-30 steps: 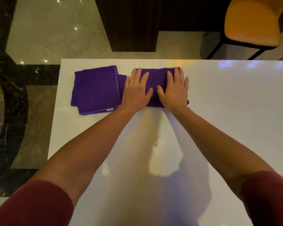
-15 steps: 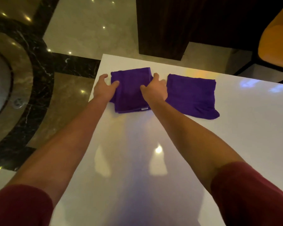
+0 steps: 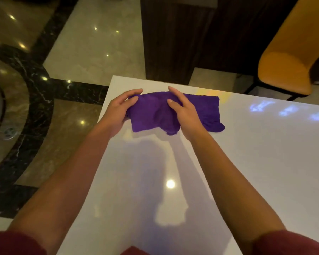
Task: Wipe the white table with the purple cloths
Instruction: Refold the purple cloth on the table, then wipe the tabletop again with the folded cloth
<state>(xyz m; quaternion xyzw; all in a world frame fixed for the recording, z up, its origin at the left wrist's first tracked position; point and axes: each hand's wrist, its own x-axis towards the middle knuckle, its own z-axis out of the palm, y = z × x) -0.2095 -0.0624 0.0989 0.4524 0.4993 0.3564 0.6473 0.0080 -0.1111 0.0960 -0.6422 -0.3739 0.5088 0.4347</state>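
Both hands are on the rumpled purple fabric cloth point(image 3: 151, 115) near the far left corner of the glossy white table point(image 3: 247, 162): the left hand point(image 3: 116, 111) pinches its left edge, the right hand point(image 3: 184, 112) pinches a bunched fold in the middle. The right hand partly covers a second purple cloth point(image 3: 208, 112) lying flat just beside. An orange upholstered chair point(image 3: 287, 67) and a dark wooden panel point(image 3: 173, 39) stand past the table's far edge, with shiny marble floor point(image 3: 92, 46) off left.

Purple cloths point(image 3: 151, 115) on white table point(image 3: 247, 153), orange chair point(image 3: 287, 70) (maroon sleeves point(image 3: 13, 243))

Glossy table point(image 3: 247, 162), matt cloth point(image 3: 151, 115)
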